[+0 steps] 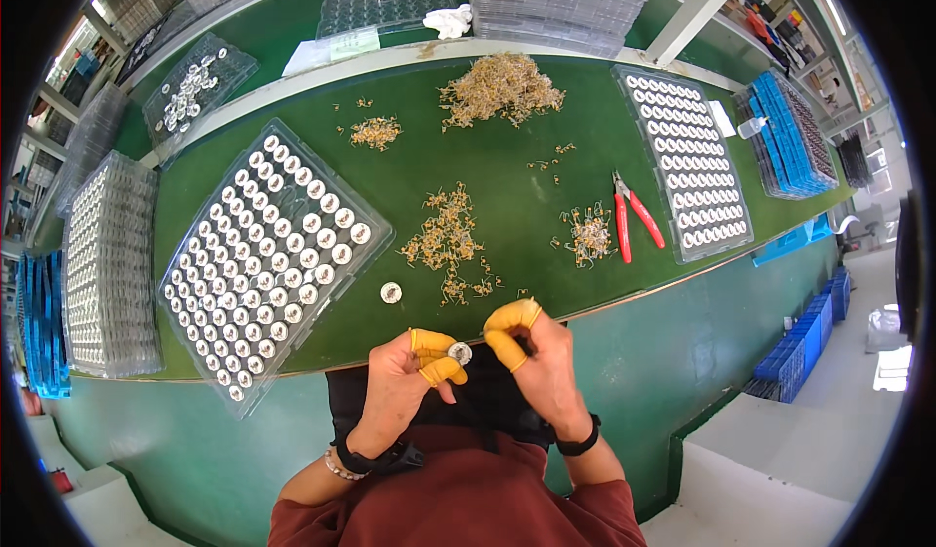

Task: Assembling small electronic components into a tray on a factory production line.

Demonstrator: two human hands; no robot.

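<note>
A green counter (507,186) carries a clear blister tray (268,259) of round silver parts at the left and a second filled tray (690,162) at the right, with red-handled cutters (632,215) and loose piles of small brass pieces (444,240) between. Below the counter's near edge, the left hand (400,386) pinches a small round silver disc (459,354) between yellow-capped fingertips, its flat face turned up toward the camera; being round, it shows no long axis. The right hand (541,352) is curled just beside the disc; whether it grips anything is unclear. A similar disc (390,293) lies on the counter.

Green bench (507,196) (trays (268,254), cutters (634,217))
</note>
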